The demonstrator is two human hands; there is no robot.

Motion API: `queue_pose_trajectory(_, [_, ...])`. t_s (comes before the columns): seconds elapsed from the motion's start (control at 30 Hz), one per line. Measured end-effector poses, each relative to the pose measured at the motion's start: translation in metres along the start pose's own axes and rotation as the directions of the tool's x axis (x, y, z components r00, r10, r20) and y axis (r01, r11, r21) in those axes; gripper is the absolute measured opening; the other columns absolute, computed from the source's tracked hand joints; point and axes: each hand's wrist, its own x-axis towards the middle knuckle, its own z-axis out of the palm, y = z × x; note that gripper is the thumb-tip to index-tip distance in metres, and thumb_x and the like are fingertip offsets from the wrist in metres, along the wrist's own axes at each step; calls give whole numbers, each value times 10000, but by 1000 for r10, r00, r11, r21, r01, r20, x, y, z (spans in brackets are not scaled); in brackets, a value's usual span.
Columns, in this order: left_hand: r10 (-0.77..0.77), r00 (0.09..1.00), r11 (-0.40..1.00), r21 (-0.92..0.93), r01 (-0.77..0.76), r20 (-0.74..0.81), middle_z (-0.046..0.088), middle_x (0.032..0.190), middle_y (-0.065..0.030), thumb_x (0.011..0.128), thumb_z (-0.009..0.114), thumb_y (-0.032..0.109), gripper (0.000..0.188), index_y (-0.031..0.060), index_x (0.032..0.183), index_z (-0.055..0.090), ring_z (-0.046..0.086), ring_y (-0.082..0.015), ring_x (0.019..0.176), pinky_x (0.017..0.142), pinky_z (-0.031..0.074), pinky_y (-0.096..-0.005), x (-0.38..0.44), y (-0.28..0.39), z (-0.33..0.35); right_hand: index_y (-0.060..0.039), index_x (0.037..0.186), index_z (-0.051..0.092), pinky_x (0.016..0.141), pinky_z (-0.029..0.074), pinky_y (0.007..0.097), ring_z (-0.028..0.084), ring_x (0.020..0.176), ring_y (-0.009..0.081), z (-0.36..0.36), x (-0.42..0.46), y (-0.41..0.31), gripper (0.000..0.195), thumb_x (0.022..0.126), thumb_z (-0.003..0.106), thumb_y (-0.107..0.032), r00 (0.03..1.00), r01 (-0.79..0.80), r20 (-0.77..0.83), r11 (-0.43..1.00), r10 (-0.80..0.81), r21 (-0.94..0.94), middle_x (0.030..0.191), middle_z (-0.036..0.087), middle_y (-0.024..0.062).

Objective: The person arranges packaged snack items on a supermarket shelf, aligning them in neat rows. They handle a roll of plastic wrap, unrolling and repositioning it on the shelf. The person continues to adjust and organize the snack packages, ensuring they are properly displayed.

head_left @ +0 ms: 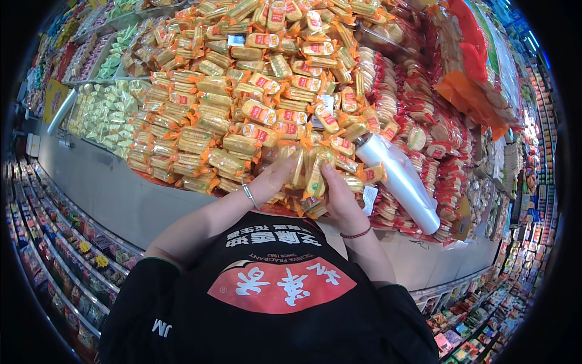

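Note:
Both hands are at the near edge of a big pile of wrapped cracker packs [257,111] with clear film and orange ends. My left hand [279,175], with a metal bangle at its wrist, lies against the left side of a few upright packs [298,170]. On their right side, my right hand [338,191], wearing a red braided bracelet, has its thumb on a pack [315,175]. The packs are held between the two hands. Fingers of both hands are partly hidden behind the packs.
A roll of clear plastic bags [400,182] lies slantwise to the right, over red-wrapped round crackers [411,113]. Pale green wrapped sweets [107,113] fill a bin at left. An orange bag piece [473,102] hangs at upper right. Stocked shelves [59,241] run along the lower left.

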Motion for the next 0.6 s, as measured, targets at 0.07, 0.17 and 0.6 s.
queue_pose_trajectory(0.07, [-228,973,973,36,226,45,666,1261,-114,1060,360,649,738,40,1462,474,685,-180,1084,825,609,-343,-7,23,1,-7,1481,442,992,541,354,626,1209,206,-6,-3,-2,502,1105,488,-336,998,-8,54,998,11,-63,1369,597,124])
queue_pose_trajectory(0.17, [-296,953,953,92,289,63,719,1038,-115,1025,327,722,790,42,1388,499,736,-173,807,572,608,-281,-11,38,5,-23,1476,419,862,607,374,673,1107,229,-3,-6,-3,563,1045,607,-332,996,43,77,999,-43,8,1310,612,132])
queue_pose_trajectory(0.6, [430,890,474,877,-83,-149,518,1430,-194,939,724,310,664,70,1505,474,539,-358,1308,1037,477,-459,-16,68,-30,-52,1425,518,1096,486,420,626,1238,234,-14,26,-6,564,992,651,-387,982,187,-99,928,-164,323,1337,640,101])
